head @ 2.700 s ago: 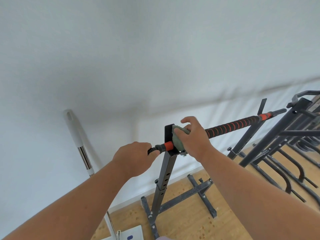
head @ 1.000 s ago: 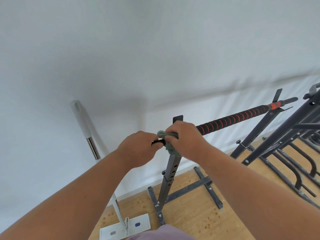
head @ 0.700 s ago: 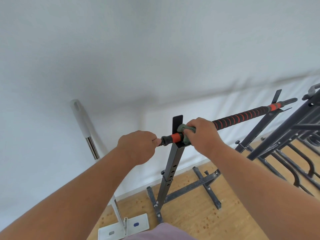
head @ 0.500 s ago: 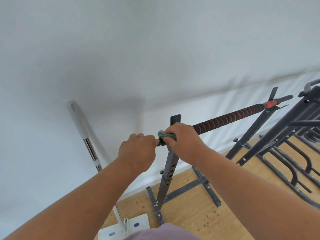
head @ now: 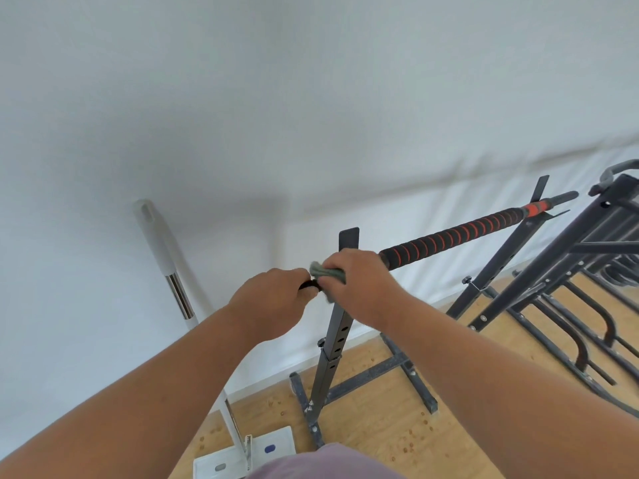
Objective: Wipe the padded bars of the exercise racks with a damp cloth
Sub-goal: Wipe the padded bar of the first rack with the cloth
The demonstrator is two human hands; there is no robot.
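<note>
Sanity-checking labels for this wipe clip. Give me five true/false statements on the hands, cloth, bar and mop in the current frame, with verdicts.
1. The right hand grips a grey-green cloth wrapped on the padded bar. True.
2. The left hand hangs idle, away from the bar. False: it grips the bar's black near end, right beside the cloth.
3. The cloth is at the bar's far end, by the orange collar. False: it is at the near end, over the near upright.
4. A mop leans against the wall on the left. True.
5. The bar's padding is plain blue. False: it is black with orange spiral stripes.
</note>
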